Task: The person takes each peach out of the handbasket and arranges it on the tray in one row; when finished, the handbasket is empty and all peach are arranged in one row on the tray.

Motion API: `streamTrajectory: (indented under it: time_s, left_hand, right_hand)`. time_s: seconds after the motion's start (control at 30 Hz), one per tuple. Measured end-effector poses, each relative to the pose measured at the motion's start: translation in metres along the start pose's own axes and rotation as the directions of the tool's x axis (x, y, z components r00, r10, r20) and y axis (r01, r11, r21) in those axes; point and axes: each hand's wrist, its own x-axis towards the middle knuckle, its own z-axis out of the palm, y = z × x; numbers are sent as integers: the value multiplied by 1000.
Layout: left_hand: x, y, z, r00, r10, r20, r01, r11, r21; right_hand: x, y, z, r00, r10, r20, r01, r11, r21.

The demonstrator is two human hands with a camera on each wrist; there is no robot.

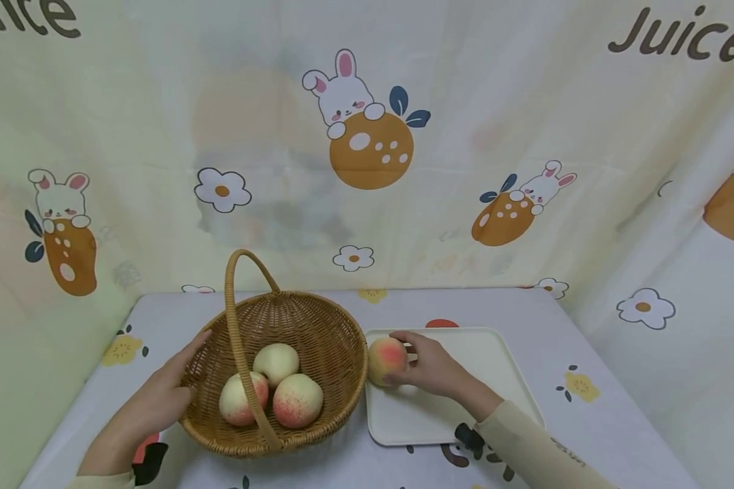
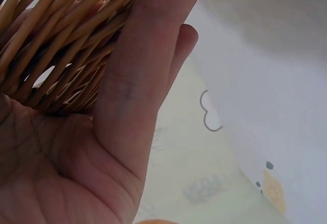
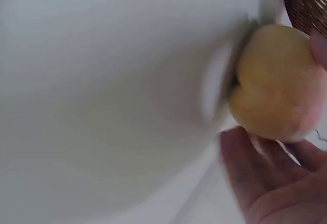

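Observation:
A brown wicker basket (image 1: pixel 336 326) with a tall arched handle (image 1: pixel 235 339) stands on the left part of the table. Inside it lie three pale peaches with red blush, one of them a blushed peach (image 1: pixel 298 401) at the front right. My left hand (image 1: pixel 153 401) rests against the basket's left side, its fingers lying straight along the wicker in the left wrist view. With thumb and fingers, my right hand (image 1: pixel 431 367) holds a yellow-red peach (image 3: pixel 278 83) at the left end of the white tray (image 1: pixel 452 414), close beside the basket's right rim.
The tray lies right of the basket, its left edge right by the wicker. A patterned cloth (image 1: pixel 587 435) covers the table. Behind it hangs a curtain (image 1: pixel 269 122) printed with rabbits and flowers, which also closes off both sides.

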Motion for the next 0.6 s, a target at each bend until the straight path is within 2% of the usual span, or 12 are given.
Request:
streamTrajectory:
  time_s: [0.13, 0.23, 0.3, 0.43, 0.6]
  left_hand:
    - [0, 1, -1, 1000, 7, -9, -7, 1000, 17]
    - [-1, 2, -1, 1000, 11, -17, -10, 1000, 29]
    - [-1, 2, -2, 1000, 11, -23, -10, 999, 35]
    - [-2, 2, -2, 1000, 11, -25, -10, 1000, 26]
    - [-1, 2, 0, 1000, 19, -25, -18, 1000, 12]
  right_hand:
    - [3, -26, -16, 999, -48, -5, 48, 999, -21]
    - [9, -61, -25, 996, -82, -20, 83, 995, 46]
    - [14, -84, -25, 995, -103, -2, 103, 991, 81]
    - [24, -116, -12, 986, -142, 90, 134, 987, 87]
    - [33, -132, 12, 965, -175, 195, 181, 983, -13]
